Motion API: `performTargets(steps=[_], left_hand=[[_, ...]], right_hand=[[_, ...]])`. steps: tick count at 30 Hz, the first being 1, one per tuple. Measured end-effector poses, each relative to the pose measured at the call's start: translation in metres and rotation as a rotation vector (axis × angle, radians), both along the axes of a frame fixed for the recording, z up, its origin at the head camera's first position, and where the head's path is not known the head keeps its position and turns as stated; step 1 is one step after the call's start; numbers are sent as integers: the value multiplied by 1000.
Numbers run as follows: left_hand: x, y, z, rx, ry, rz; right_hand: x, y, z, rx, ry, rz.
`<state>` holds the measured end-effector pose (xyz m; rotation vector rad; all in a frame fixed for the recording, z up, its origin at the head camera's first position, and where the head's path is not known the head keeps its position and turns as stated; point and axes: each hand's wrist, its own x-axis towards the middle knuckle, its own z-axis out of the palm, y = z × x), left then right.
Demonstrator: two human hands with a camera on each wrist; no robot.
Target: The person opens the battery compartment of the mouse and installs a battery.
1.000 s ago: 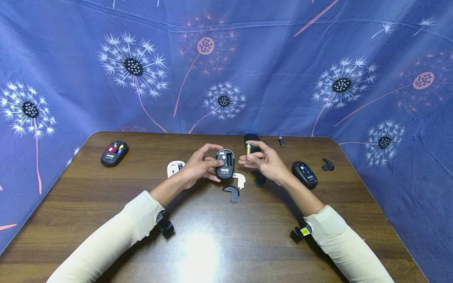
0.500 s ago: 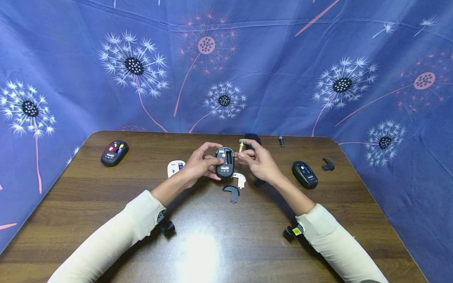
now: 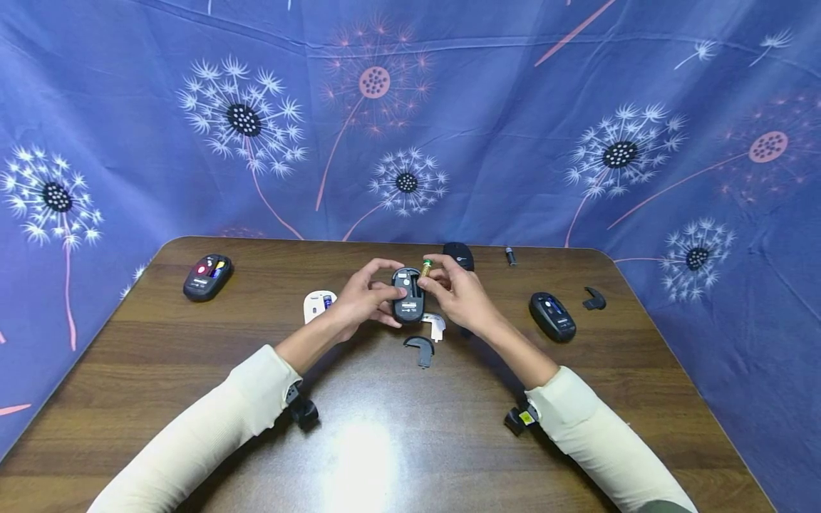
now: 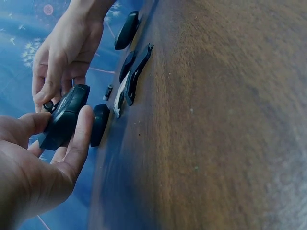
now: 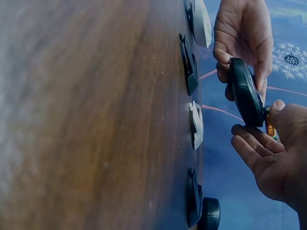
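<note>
My left hand (image 3: 362,299) grips a black computer mouse (image 3: 405,306) by its sides, underside turned up and battery slot uncovered. In the right wrist view the mouse (image 5: 245,93) is held up off the table. Between thumb and fingers my right hand (image 3: 463,293) pinches a green-and-gold battery (image 3: 426,267), tilted at the upper right of the slot. From the right wrist the battery (image 5: 270,127) shows right at the edge of the mouse. Below the hands lie a white battery cover (image 3: 437,326) and a black battery cover (image 3: 421,350).
A white mouse (image 3: 314,305) lies partly behind the left hand. Black mice stand at the far left (image 3: 208,278), right (image 3: 553,317) and back (image 3: 459,254). A dark battery (image 3: 510,256) lies at the back, a black cover (image 3: 594,298) at the right. A patterned cloth (image 3: 410,114) hangs behind the table.
My right hand has moved left with the battery, from beside the mouse to its slot, and the battery has tilted. The left hand and the mouse have hardly moved.
</note>
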<state>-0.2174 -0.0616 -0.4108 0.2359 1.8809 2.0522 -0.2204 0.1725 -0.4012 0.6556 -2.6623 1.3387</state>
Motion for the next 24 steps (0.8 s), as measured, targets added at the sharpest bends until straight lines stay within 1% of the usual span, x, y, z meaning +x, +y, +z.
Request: performTargets(steps=[6,9,13,16,18,19,21,24], left_hand=[[0,0,0,-3,-4,12],[0,0,0,-5,2,17],[1,-1,0,-2,6,24],[0,-1,0,8,4,30],[-1,-2,0,13,5,34],[-1,-2,-1,15,6,36],[-2,-3,-1,17,11,38],[-2,-4,-2,7,29,39]], right_hand=[[2,-5,-1,21,62,55],[3,-7,0,36,79,62],[3,-11,-1,4,31,50],[2,-13,-1,-54,-24,40],[3,-13,-1,-118,-76,35],[3,-14,0,-155,-119,30],[4,-15,2,-254,-246,22],[3,-17,5,-400,-466,-3]])
